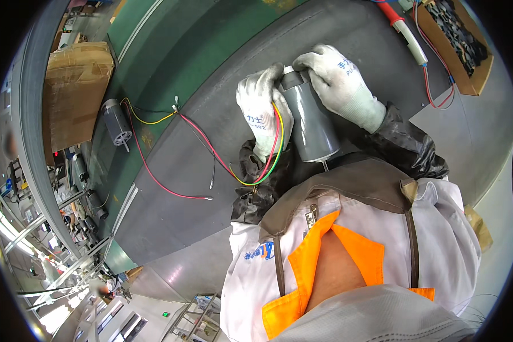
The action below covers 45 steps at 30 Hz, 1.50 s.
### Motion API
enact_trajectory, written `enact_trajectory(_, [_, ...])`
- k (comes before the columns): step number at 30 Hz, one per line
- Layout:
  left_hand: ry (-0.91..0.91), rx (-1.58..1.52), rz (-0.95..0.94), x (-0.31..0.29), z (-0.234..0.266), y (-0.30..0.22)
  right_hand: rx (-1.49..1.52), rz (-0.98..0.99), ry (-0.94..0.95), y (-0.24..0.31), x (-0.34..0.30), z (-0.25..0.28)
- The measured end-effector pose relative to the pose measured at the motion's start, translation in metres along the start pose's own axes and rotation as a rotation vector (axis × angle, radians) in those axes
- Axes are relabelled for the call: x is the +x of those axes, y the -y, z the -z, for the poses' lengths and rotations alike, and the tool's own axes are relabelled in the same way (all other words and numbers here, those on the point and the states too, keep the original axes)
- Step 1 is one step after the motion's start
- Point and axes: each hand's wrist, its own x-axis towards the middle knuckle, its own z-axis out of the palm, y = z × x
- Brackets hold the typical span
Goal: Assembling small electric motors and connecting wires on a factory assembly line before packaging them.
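A grey cylindrical electric motor (pixel 310 122) lies in front of my chest, its thin metal shaft pointing toward me. My left hand (pixel 262 108), in a white glove with grey fingertips, is closed around the far left side of it. My right hand (pixel 343 84), gloved the same way, has its fingers closed at the far right end, beside a small whitish part. Some fingertips are hidden behind the motor and the gloves. Red, yellow and green wires (pixel 278 142) loop out past my left wrist and run left across the dark mat, ending in small terminals.
A second grey motor (pixel 116 122) with wires lies on the green surface (pixel 171 62) to the left, near a cardboard box (pixel 77 94). At the far right are a red-and-white handheld tool (pixel 407 37) on a cable and a carton (pixel 480 77) of small dark parts.
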Motion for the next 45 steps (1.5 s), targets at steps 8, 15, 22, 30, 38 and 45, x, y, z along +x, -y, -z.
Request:
enact_trajectory(8, [0.126, -0.082, 0.119, 0.003, -0.002, -0.004, -0.081, 0.007, 0.088, -0.004, 0.007, 0.003])
enact_trajectory(15, [0.175, -0.303, 0.339, -0.06, 0.03, -0.023, -0.064, 0.179, 0.395, 0.018, -0.06, 0.045])
enact_trajectory(22, [0.299, -0.433, 0.271, -0.091, 0.024, -0.026, -0.205, 0.221, 0.555, 0.012, -0.054, 0.033])
enact_trajectory(30, [-0.004, 0.018, 0.175, 0.008, 0.017, 0.016, -0.115, 0.231, 0.401, -0.017, -0.027, 0.022])
enact_trajectory(38, [0.048, -0.109, 0.095, 0.041, -0.012, 0.051, -0.108, 0.152, 0.441, -0.007, -0.023, 0.014])
enact_trajectory(45, [0.03, 0.077, 0.026, 0.036, -0.022, 0.054, -0.167, 0.148, 0.541, -0.007, -0.017, 0.013])
